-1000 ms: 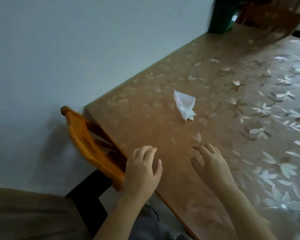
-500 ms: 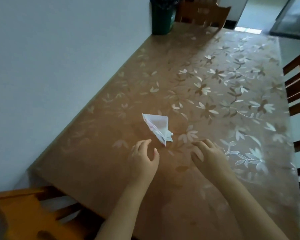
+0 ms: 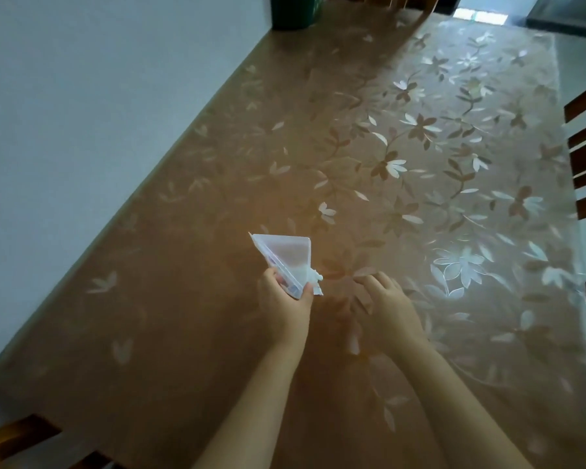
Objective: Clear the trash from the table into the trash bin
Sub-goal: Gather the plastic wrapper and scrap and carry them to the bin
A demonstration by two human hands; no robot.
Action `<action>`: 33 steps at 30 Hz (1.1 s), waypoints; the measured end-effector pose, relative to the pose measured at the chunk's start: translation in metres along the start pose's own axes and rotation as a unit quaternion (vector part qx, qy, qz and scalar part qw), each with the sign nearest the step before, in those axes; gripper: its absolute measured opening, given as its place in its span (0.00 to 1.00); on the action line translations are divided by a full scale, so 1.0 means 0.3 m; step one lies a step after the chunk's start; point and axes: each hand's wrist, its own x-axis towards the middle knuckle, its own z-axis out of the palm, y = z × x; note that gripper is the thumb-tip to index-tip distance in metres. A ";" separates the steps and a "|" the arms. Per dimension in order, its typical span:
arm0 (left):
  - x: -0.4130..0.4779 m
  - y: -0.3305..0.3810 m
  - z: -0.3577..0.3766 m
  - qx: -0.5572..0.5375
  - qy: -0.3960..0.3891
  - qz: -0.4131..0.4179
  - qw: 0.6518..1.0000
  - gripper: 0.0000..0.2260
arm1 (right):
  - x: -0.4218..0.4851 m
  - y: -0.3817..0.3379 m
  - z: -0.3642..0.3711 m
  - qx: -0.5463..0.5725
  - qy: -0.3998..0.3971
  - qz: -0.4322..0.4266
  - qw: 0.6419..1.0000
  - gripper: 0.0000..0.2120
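Plastic wrapper [image 3: 286, 257]: now pinched at its lower end by L hand [image 3: 285, 302], thumb + fingers clamped on it; 0.5 s ago it lay free on table [image 3: 190, 299]. R hand [image 3: 391, 308] empty just beside, fingers loosely curled, hovering low as before. Green bin [image 3: 293, 11] at far table end.

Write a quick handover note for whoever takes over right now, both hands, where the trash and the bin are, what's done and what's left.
Left hand: closed on the white plastic wrapper, pinching its lower corner.
Right hand: empty, fingers curled, just above the table.
Green trash bin: at the table's far end, by the wall.
Done: wrapper gripped.
Left: carry it to the bin and drop it in. No other trash visible.
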 end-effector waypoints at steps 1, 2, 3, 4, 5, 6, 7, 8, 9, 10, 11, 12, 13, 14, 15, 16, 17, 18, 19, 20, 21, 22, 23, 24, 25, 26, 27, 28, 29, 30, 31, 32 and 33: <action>0.005 -0.004 0.010 0.006 0.001 -0.003 1.000 0.21 | 0.002 0.007 0.005 0.002 -0.001 0.000 1.000 0.10; 0.008 -0.010 0.018 0.010 -0.001 -0.006 1.000 0.22 | 0.003 0.013 0.010 0.002 -0.003 0.002 1.000 0.10; 0.010 -0.016 0.024 0.008 -0.004 -0.010 1.000 0.22 | 0.003 0.018 0.013 0.002 -0.007 0.005 1.000 0.10; 0.010 -0.018 0.027 0.001 -0.009 -0.016 1.000 0.22 | 0.005 0.025 0.018 0.004 -0.012 0.009 1.000 0.10; 0.010 -0.019 0.029 -0.008 -0.012 -0.021 1.000 0.21 | 0.007 0.029 0.023 0.005 -0.015 0.011 1.000 0.11; 0.010 -0.019 0.030 -0.017 -0.014 -0.026 0.999 0.21 | 0.008 0.034 0.028 0.006 -0.017 0.014 1.000 0.11; 0.010 -0.017 0.029 -0.025 -0.014 -0.031 0.999 0.21 | 0.008 0.037 0.033 0.007 -0.018 0.016 1.000 0.12; 0.008 -0.016 0.028 -0.034 -0.013 -0.037 0.999 0.20 | 0.009 0.038 0.037 0.007 -0.019 0.016 1.000 0.12; 0.005 -0.012 0.024 -0.046 -0.011 -0.041 0.998 0.18 | 0.009 0.039 0.041 0.008 -0.018 0.014 1.000 0.12; 0.000 -0.008 0.018 -0.060 -0.006 -0.043 0.997 0.17 | 0.008 0.037 0.044 0.008 -0.016 0.010 1.000 0.12; -0.004 -0.005 0.010 -0.071 -0.001 -0.045 0.996 0.16 | 0.008 0.034 0.045 0.008 -0.015 0.007 1.000 0.12; -0.009 -0.002 -0.003 -0.078 0.004 -0.045 0.996 0.14 | 0.010 0.029 0.047 0.007 -0.016 0.005 1.000 0.12; -0.012 -0.004 -0.019 -0.080 0.009 -0.042 0.996 0.14 | 0.013 0.022 0.049 0.006 -0.018 0.002 1.000 0.12; -0.016 -0.007 -0.038 -0.079 0.014 -0.038 0.996 0.13 | 0.019 0.015 0.053 0.006 -0.020 -0.004 1.000 0.12; -0.019 -0.011 -0.061 -0.078 0.020 -0.033 0.996 0.13 | 0.026 0.006 0.061 0.007 -0.022 -0.012 1.000 0.12; -0.022 -0.019 -0.088 -0.077 0.026 -0.030 0.996 0.12 | 0.033 -0.004 0.071 0.010 -0.027 -0.018 0.999 0.12; -0.026 -0.025 -0.117 -0.078 0.036 -0.027 0.996 0.12 | 0.041 -0.016 0.083 0.013 -0.036 -0.022 0.999 0.12; -0.030 -0.032 -0.147 -0.079 0.048 -0.026 0.995 0.12 | 0.049 -0.026 0.098 0.016 -0.044 -0.030 0.998 0.12; -0.035 -0.040 -0.177 -0.080 0.060 -0.027 0.995 0.12 | 0.058 -0.035 0.115 0.020 -0.051 -0.038 0.998 0.12; -0.042 -0.048 -0.208 -0.082 0.071 -0.030 0.994 0.12 | 0.068 -0.043 0.132 0.025 -0.057 -0.043 0.997 0.13; -0.051 -0.060 -0.237 -0.087 0.081 -0.035 0.992 0.12 | 0.079 -0.050 0.150 0.031 -0.064 -0.044 0.997 0.14; -0.061 -0.073 -0.265 -0.092 0.090 -0.040 0.991 0.11 | 0.091 -0.058 0.167 0.036 -0.066 -0.040 0.996 0.15; -0.072 -0.085 -0.292 -0.097 0.097 -0.045 0.990 0.11 | 0.103 -0.064 0.185 0.042 -0.067 -0.033 0.996 0.16; -0.084 -0.095 -0.318 -0.102 0.103 -0.049 0.988 0.11 | 0.113 -0.070 0.202 0.047 -0.069 -0.025 0.996 0.17; -0.095 -0.105 -0.341 -0.105 0.110 -0.051 0.987 0.10 | 0.121 -0.075 0.218 0.050 -0.075 -0.016 0.996 0.18; -0.106 -0.114 -0.364 -0.106 0.116 -0.052 0.986 0.10 | 0.125 -0.077 0.234 0.043 -0.086 -0.008 0.995 0.18; -0.117 -0.123 -0.384 -0.103 0.121 -0.054 0.986 0.10 | 0.128 -0.078 0.249 0.026 -0.098 -0.005 0.995 0.19; -0.129 -0.131 -0.403 -0.099 0.123 -0.056 0.986 0.10 | 0.126 -0.075 0.262 0.006 -0.109 -0.006 0.994 0.19; -0.140 -0.141 -0.420 -0.095 0.123 -0.059 0.986 0.10 | 0.122 -0.075 0.272 -0.015 -0.112 -0.011 0.994 0.18; -0.151 -0.148 -0.435 -0.092 0.122 -0.062 0.986 0.10 | 0.115 -0.075 0.279 -0.031 -0.108 -0.018 0.993 0.17; -0.161 -0.157 -0.448 -0.091 0.121 -0.065 0.986 0.10 | 0.103 -0.076 0.285 -0.043 -0.102 -0.030 0.993 0.15; -0.171 -0.165 -0.460 -0.092 0.121 -0.068 0.986 0.10 | 0.089 -0.078 0.289 -0.049 -0.094 -0.043 0.993 0.13; -0.180 -0.172 -0.469 -0.092 0.122 -0.071 0.986 0.10 | 0.072 -0.078 0.294 -0.053 -0.087 -0.055 0.993 0.12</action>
